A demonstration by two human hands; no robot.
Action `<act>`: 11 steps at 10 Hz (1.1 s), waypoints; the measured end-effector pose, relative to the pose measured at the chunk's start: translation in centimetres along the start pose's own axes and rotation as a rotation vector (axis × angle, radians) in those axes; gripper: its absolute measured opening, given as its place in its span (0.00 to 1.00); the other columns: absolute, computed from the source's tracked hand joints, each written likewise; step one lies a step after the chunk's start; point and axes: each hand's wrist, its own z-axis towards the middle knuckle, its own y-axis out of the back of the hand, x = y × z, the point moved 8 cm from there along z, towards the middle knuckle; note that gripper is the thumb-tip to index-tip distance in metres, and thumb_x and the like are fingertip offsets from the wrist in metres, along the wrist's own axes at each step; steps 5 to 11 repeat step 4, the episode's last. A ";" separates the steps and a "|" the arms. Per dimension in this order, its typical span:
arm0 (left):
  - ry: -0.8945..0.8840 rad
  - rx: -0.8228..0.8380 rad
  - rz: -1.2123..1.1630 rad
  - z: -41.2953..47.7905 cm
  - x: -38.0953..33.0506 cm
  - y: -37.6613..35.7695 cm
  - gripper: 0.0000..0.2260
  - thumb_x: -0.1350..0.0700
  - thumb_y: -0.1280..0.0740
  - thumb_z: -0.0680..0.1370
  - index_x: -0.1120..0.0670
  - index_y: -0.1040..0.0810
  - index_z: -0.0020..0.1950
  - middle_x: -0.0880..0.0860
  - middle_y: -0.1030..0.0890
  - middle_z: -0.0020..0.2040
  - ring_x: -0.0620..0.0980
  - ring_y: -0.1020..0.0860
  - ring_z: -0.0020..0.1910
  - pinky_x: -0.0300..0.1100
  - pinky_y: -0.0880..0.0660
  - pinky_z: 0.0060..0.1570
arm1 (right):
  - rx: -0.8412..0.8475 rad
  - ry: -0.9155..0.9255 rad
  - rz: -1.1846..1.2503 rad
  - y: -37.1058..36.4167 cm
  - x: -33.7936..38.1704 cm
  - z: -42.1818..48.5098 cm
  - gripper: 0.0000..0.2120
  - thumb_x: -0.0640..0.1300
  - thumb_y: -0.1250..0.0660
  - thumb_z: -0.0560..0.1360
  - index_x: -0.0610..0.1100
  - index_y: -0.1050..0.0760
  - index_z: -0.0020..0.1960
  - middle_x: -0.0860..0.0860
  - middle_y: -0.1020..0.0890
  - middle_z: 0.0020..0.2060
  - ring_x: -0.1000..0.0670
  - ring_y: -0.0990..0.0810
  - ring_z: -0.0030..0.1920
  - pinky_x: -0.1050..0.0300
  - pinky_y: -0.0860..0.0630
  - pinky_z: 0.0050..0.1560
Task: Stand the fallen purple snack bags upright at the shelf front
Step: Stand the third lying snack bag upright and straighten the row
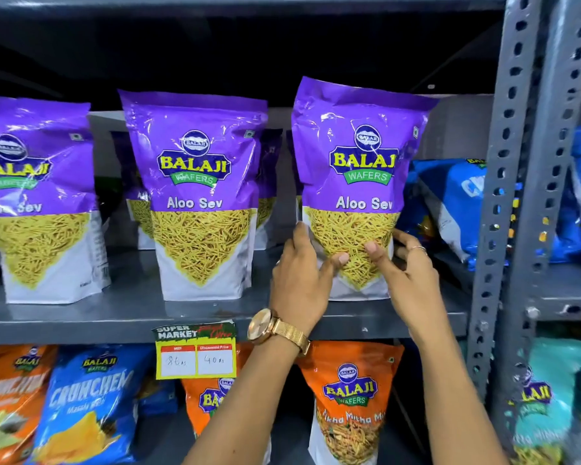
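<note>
Three purple Aloo Sev snack bags stand upright along the front of the grey shelf (121,313). The right bag (359,156) is held at its lower part by both hands. My left hand (302,280), with a gold watch on the wrist, grips its left edge with the thumb on the front. My right hand (406,266), wearing a ring, holds its right edge. The middle bag (195,182) and the left bag (37,196) stand free. More purple bags (269,172) stand behind the middle one, mostly hidden.
Blue snack bags (450,203) lean at the right of the shelf, close to the held bag. A grey perforated upright (503,162) borders the shelf at the right. A yellow price tag (195,354) hangs on the shelf edge. Orange and blue bags (88,397) fill the lower shelf.
</note>
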 end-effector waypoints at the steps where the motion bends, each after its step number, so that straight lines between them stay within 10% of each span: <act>1: 0.001 0.000 0.005 0.5 -0.3 -0.6 0.34 0.41 0.34 0.74 0.55 0.40 0.74 0.57 0.25 0.66 0.60 0.26 0.63 0.52 0.27 0.56 | -0.019 -0.013 0.015 0.5 -0.3 0.2 0.31 0.63 0.33 0.68 0.51 0.30 0.67 0.56 0.20 0.53 0.55 0.20 0.54 0.59 0.27 0.55; 4: -0.045 0.083 0.106 0.3 -0.2 -0.1 0.41 0.36 0.36 0.73 0.55 0.46 0.77 0.60 0.31 0.73 0.62 0.29 0.69 0.57 0.26 0.60 | -0.132 0.040 -0.045 2.3 2.7 -1.3 0.34 0.55 0.33 0.74 0.44 0.39 0.75 0.45 0.29 0.72 0.47 0.28 0.70 0.52 0.30 0.68; 11: -0.045 0.083 0.106 0.3 -0.2 -0.1 0.41 0.36 0.36 0.73 0.55 0.46 0.77 0.60 0.31 0.73 0.62 0.29 0.69 0.57 0.26 0.60 | -0.132 0.040 -0.045 2.3 2.7 -1.3 0.34 0.55 0.33 0.74 0.44 0.39 0.75 0.45 0.29 0.72 0.47 0.28 0.70 0.52 0.30 0.68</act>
